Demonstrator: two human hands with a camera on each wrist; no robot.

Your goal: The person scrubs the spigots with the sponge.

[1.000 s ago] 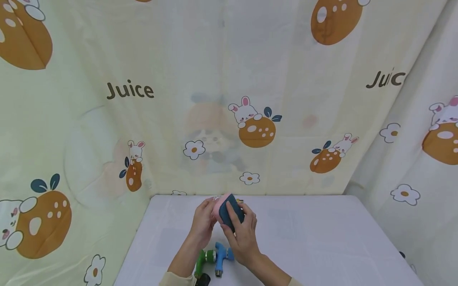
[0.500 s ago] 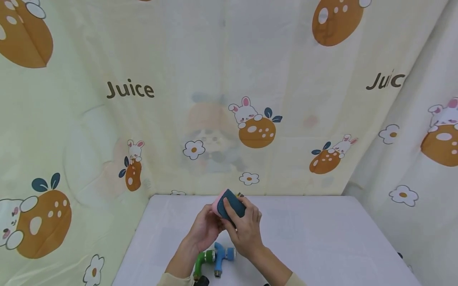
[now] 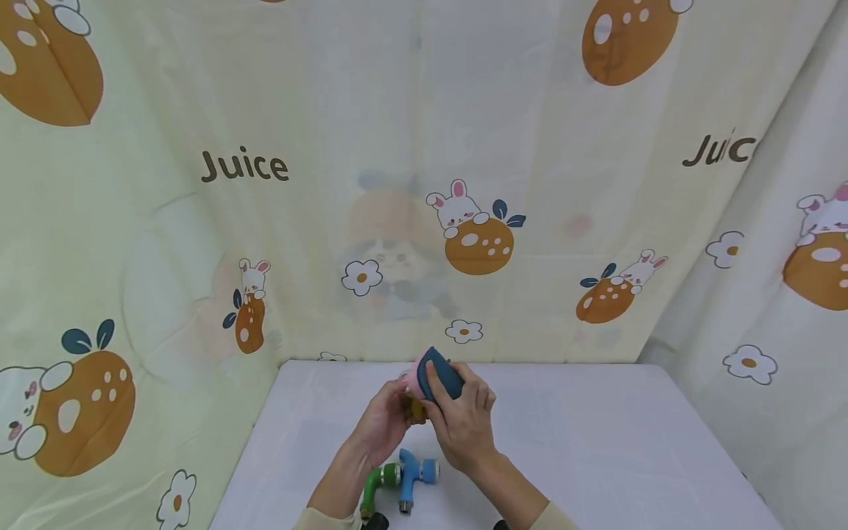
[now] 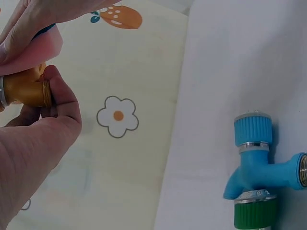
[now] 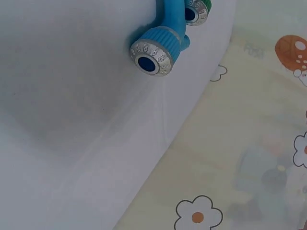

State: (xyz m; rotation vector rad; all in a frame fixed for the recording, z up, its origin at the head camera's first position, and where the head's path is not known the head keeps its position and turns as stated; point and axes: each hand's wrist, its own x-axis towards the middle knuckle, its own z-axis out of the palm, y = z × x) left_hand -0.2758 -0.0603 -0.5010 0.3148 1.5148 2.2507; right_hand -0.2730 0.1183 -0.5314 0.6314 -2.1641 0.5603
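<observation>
A yellow-gold tap (image 4: pixel 29 91) is gripped by my left hand (image 3: pixel 383 425), whose fingers curl round it from below and behind in the left wrist view. My right hand (image 3: pixel 464 423) holds a sponge (image 3: pixel 447 380) with a pink side and a dark blue side. The pink side (image 4: pixel 41 50) lies against the top of the tap. Both hands are raised over the table's middle. In the head view the sponge and fingers hide most of the tap. The right wrist view does not show the sponge or the tap.
On the white table (image 3: pixel 583 442), below my hands, a blue tap (image 3: pixel 409 475) lies beside a green tap (image 3: pixel 372 486), close together. A patterned curtain (image 3: pixel 543 147) hangs behind the table and at both sides.
Sponge and right hand have shifted slightly right and the sponge has turned a little. More of the yellow tap shows beneath it in the head view. The blue and green taps stay put.
</observation>
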